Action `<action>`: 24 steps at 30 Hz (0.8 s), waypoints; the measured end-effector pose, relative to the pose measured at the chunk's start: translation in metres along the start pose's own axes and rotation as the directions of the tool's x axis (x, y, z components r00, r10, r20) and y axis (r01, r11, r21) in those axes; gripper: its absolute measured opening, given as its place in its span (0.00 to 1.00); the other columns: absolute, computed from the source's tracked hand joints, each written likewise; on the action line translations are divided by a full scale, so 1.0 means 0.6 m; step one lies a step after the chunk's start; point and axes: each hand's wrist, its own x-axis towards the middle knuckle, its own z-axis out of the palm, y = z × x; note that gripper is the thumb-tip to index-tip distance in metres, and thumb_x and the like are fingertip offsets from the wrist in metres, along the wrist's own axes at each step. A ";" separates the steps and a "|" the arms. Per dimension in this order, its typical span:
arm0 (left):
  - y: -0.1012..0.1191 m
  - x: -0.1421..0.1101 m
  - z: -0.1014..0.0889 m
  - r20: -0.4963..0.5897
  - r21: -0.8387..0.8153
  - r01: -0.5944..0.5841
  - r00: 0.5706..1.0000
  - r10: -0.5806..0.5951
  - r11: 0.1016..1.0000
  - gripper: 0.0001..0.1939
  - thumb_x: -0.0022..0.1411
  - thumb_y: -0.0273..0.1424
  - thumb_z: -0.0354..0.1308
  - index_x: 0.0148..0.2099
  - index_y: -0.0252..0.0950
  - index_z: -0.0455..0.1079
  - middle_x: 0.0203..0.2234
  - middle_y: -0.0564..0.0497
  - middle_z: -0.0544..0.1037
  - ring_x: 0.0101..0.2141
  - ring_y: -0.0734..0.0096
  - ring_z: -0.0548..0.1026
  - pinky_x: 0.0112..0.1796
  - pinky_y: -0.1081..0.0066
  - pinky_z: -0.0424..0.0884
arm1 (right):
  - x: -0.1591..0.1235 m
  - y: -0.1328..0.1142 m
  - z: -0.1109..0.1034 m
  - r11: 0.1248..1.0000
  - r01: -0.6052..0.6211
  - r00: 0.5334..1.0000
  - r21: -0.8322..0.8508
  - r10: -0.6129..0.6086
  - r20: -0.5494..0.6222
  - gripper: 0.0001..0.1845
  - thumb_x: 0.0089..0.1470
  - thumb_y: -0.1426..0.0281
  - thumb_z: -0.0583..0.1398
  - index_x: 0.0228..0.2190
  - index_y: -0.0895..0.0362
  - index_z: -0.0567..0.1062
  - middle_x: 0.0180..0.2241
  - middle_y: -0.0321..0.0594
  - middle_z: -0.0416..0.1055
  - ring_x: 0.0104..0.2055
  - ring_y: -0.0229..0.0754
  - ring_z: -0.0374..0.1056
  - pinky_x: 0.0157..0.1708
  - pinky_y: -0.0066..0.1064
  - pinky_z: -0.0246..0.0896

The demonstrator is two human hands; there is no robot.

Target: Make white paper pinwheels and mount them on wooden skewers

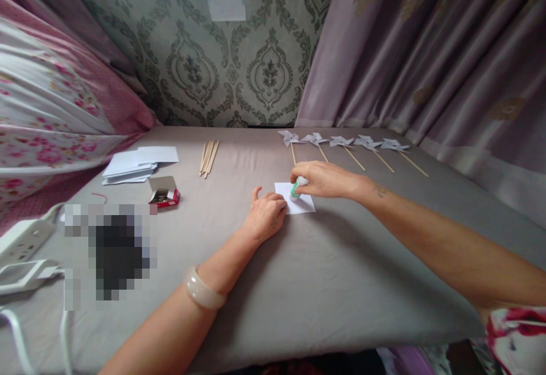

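Observation:
A small white square of paper [305, 205] lies on the grey cloth in front of me. My left hand [268, 211] rests on its left edge, thumb apart and fingers laid down on the paper; the fingertips are partly hidden. Closed around a green and white glue stick [295, 190], my right hand [318, 178] holds it slightly tilted with its lower end at the paper. Beyond the right hand, several white paper pinwheels [341, 141] on wooden sticks lie in a row.
Left of centre lie several wooden sticks [209, 159]. A stack of white paper [130, 165] sits at the far left, near an open red box [164, 193] of small metal pieces. A white power strip [28, 238] with cables and a blurred-out dark patch occupy the near left.

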 end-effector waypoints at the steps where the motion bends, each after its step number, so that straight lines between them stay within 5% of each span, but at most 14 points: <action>1: 0.000 0.000 0.000 0.000 0.000 0.003 1.000 -0.003 1.000 0.12 0.61 0.25 0.48 0.33 0.38 0.73 0.36 0.49 0.79 0.41 0.64 0.74 0.57 0.48 0.46 | -0.002 -0.003 -0.001 1.000 0.011 1.000 -0.011 -0.011 0.011 0.11 0.52 0.71 0.58 0.39 0.55 0.73 0.44 0.42 0.71 0.44 0.43 0.67 0.40 0.29 0.57; 9: -0.002 0.000 0.002 -0.010 0.009 -0.007 1.000 0.007 1.000 0.11 0.60 0.25 0.49 0.34 0.38 0.74 0.36 0.49 0.79 0.42 0.63 0.74 0.57 0.48 0.46 | 0.005 -0.009 -0.012 0.997 0.067 0.993 -0.034 -0.063 0.096 0.15 0.53 0.74 0.56 0.44 0.57 0.71 0.45 0.45 0.70 0.45 0.46 0.67 0.39 0.30 0.57; 14: -0.002 0.000 0.003 -0.014 0.008 -0.008 1.000 0.009 1.000 0.12 0.61 0.25 0.49 0.34 0.38 0.74 0.36 0.49 0.79 0.41 0.63 0.74 0.57 0.47 0.46 | 0.026 0.001 -0.007 0.999 0.018 0.999 -0.047 -0.016 0.050 0.15 0.55 0.65 0.58 0.44 0.58 0.71 0.41 0.48 0.73 0.44 0.48 0.68 0.37 0.31 0.57; 21: -0.002 0.000 0.002 -0.009 0.014 -0.001 1.000 0.001 1.000 0.12 0.61 0.26 0.48 0.34 0.39 0.73 0.36 0.49 0.79 0.42 0.64 0.74 0.57 0.48 0.46 | 0.020 0.003 0.011 0.971 -0.239 0.970 0.007 0.239 -0.053 0.20 0.54 0.54 0.57 0.36 0.59 0.73 0.34 0.49 0.75 0.38 0.50 0.70 0.31 0.31 0.56; 24: -0.003 -0.001 0.003 -0.009 0.012 -0.006 1.000 0.006 1.000 0.12 0.61 0.26 0.48 0.34 0.38 0.73 0.36 0.49 0.79 0.41 0.64 0.74 0.57 0.47 0.46 | 0.006 0.006 0.016 0.984 -0.155 0.983 0.083 0.162 -0.082 0.15 0.55 0.59 0.58 0.39 0.57 0.71 0.36 0.46 0.74 0.37 0.45 0.70 0.33 0.29 0.56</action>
